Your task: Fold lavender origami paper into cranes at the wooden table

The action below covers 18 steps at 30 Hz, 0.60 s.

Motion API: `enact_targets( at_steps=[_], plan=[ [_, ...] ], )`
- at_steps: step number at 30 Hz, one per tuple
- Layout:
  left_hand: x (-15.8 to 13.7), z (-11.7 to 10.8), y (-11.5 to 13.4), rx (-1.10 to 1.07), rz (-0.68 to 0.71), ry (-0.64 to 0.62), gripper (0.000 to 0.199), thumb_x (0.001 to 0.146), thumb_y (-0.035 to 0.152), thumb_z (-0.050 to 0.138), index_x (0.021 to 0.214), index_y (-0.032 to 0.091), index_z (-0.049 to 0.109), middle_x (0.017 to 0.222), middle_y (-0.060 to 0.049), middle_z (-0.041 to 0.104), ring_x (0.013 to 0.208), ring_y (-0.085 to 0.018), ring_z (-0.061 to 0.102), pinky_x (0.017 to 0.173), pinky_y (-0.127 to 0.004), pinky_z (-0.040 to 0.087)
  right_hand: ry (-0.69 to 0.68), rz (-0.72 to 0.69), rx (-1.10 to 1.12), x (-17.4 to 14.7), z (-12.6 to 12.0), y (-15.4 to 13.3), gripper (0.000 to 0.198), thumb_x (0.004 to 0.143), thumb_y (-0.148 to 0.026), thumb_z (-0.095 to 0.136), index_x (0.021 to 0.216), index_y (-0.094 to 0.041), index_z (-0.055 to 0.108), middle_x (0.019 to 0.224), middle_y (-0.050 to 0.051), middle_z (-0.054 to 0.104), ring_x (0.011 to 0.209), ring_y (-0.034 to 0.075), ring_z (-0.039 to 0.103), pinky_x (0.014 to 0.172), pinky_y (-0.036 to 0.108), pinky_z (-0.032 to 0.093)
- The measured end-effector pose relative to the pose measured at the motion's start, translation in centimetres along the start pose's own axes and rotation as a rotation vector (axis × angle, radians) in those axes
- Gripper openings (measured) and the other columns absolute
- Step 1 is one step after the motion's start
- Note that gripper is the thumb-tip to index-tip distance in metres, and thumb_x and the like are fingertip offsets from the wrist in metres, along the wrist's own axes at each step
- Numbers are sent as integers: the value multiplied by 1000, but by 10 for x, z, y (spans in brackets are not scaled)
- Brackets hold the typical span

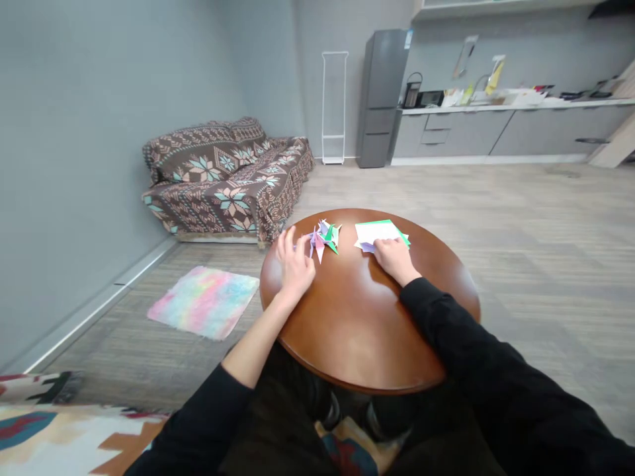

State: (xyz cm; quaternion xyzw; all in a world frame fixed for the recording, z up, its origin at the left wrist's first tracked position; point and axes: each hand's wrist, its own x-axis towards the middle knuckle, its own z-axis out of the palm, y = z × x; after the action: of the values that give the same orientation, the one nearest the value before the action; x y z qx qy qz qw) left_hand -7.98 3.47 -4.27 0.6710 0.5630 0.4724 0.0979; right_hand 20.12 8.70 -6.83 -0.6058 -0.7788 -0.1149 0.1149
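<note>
Apparently delicate handling is called for: the folded paper figures (326,239) sit near eleven o'clock on the round bench (347,324), with the left hand (296,260) at their nine-o'clock side, fingers spread and curved, though I cannot tell whether they pinch a tip. Toward one o'clock lie the paper sheets (377,231), the right hand (394,256) at their six-o'clock edge, its grip hidden. Light left-hand contact should spare the thin points, while even right-hand pressure should avoid creasing the sheets.

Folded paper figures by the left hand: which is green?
The green figure, just right of the pink one; its strong green sets it apart from pink, purple and pale neighbours.
</note>
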Motion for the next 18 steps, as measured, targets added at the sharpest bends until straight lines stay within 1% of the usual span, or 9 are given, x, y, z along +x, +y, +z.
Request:
enact_targets(
  at_steps=[2, 4, 6, 7, 10, 12, 14, 16, 18],
  plan=[
    [-9, 8, 15, -466, -151, -196, 46, 76, 1, 59, 116, 23, 68, 161, -7, 42, 157, -29, 21, 131, -51, 10, 47, 5, 47, -2, -4, -1, 40, 98, -36, 66, 132, -16, 60, 132, 12, 63, 111, 25, 67, 92, 46, 59],
    [-19, 21, 28, -595, -249, -303, 30, 79, 9, 65, 106, 21, 70, 140, -12, 62, 142, -31, 48, 126, -52, 26, 104, -6, 109, -8, -13, -4, 33, 100, -32, 62, 128, -14, 63, 127, 13, 66, 110, 26, 67, 93, 47, 57],
    [-28, 33, 39, -694, -369, -371, 18, 84, 21, 68, 102, 17, 68, 118, -18, 70, 121, -32, 65, 114, -56, 43, 164, -50, 193, -23, -24, -13, 25, 103, -20, 46, 107, -8, 68, 108, 18, 72, 106, 29, 67, 99, 52, 50],
    [-32, 37, 44, -753, -432, -403, 21, 88, 30, 66, 104, 16, 66, 114, -20, 71, 114, -33, 68, 107, -57, 49, 192, -82, 241, -35, -29, -19, 28, 102, -17, 42, 101, -9, 68, 103, 20, 73, 105, 30, 67, 101, 52, 47],
    [-43, 40, 58, -930, -560, -511, 46, 93, 57, 56, 110, 15, 65, 117, -23, 71, 107, -33, 71, 96, -55, 56, 254, -197, 414, -83, -45, -40, 23, 99, -16, 44, 105, -16, 66, 110, 16, 76, 107, 27, 68, 107, 47, 45],
    [-51, 35, 67, -1055, -605, -555, 55, 93, 67, 50, 114, 18, 66, 120, -18, 72, 111, -31, 70, 99, -51, 56, 287, -224, 538, -119, -54, -54, 19, 101, -18, 45, 108, -21, 62, 113, 11, 76, 107, 24, 71, 106, 42, 48],
    [-62, 29, 74, -1339, -709, -557, 49, 87, 62, 66, 112, 20, 68, 119, -13, 73, 117, -29, 66, 105, -47, 51, 312, -174, 654, -149, -62, -64, 15, 103, -22, 45, 112, -22, 57, 109, 10, 76, 100, 23, 74, 89, 35, 56],
    [-77, 25, 79, -1493, -660, -570, 52, 81, 59, 76, 114, 19, 71, 118, -13, 74, 119, -30, 64, 107, -46, 48, 321, -114, 749, -169, -69, -71, 8, 105, -23, 44, 106, -23, 51, 95, 7, 75, 84, 20, 75, 72, 28, 56],
    [-94, 22, 84, -1533, -601, -595, 70, 69, 66, 83, 117, 17, 71, 122, -15, 73, 123, -34, 62, 108, -48, 46, 306, -68, 850, -180, -76, -77, 6, 105, -26, 45, 102, -24, 50, 83, 3, 72, 72, 18, 72, 64, 26, 53]
  ],
)
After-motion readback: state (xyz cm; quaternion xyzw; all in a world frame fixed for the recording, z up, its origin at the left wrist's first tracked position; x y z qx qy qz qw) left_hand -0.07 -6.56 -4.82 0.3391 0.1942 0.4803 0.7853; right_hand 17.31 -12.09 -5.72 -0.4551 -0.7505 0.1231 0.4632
